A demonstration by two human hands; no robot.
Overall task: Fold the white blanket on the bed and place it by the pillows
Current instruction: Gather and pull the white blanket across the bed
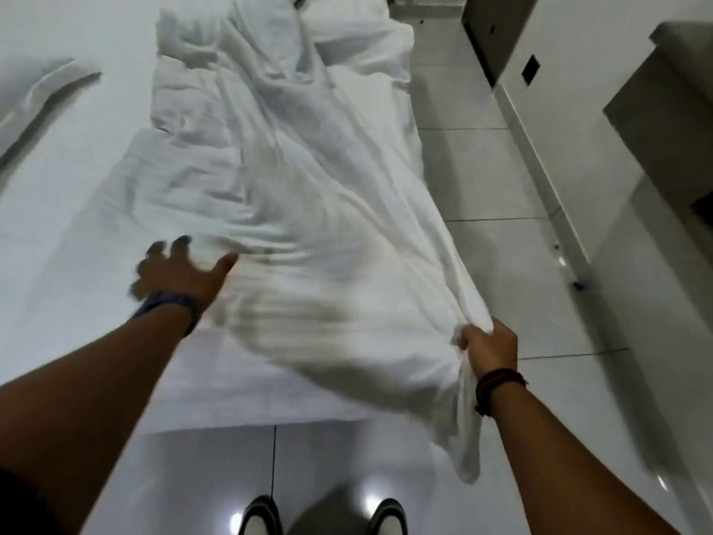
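Observation:
A crumpled white blanket lies along the right half of the bed, running from the foot end up toward the far end. My right hand is shut on the blanket's near right corner, held out past the bed's edge over the floor, and a tail of cloth hangs below it. My left hand is open with fingers spread, hovering at the blanket's near left edge; motion blur hides whether it touches the cloth. A white pillow lies at the far left of the bed.
A glossy white tiled floor runs along the bed's right side and in front of its foot, where my two shoes stand. Grey and white cabinets line the right wall. A small blue object lies on the floor by them.

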